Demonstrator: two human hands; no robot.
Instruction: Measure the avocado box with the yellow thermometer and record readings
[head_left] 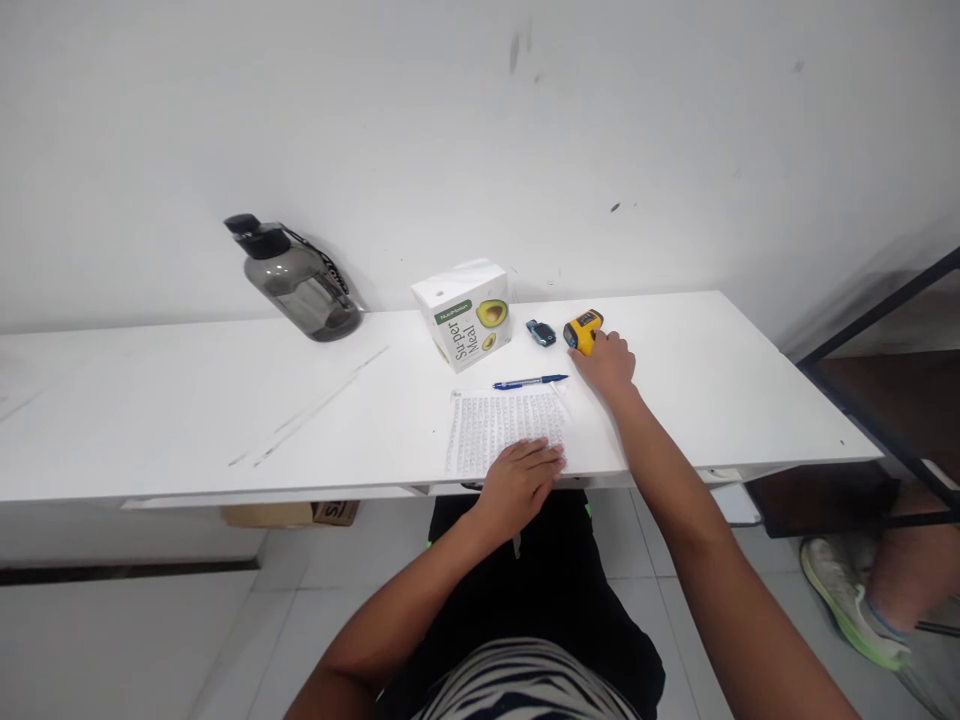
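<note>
My left hand [525, 482] lies flat, fingers stretched out, over the lower edge of a paper sheet [480, 430] covered in rows of small writing. Farther right, my right hand [609, 365] is closed round a yellow-and-black infrared thermometer [582, 329], whose grip is mostly hidden by the fingers. It is at the table's surface; whether it is lifted I cannot tell. A blue pen [531, 382] lies just above the sheet. Left of the thermometer rests a dark wristwatch [541, 333] with a teal band.
A white box [465, 320] with avocado pictures stands behind the sheet. A grey translucent water bottle [300, 285] is at the left by the wall. The white table [180, 410] ends in front of my body. Another person's shoe [851, 600] shows at lower right, near a dark metal frame.
</note>
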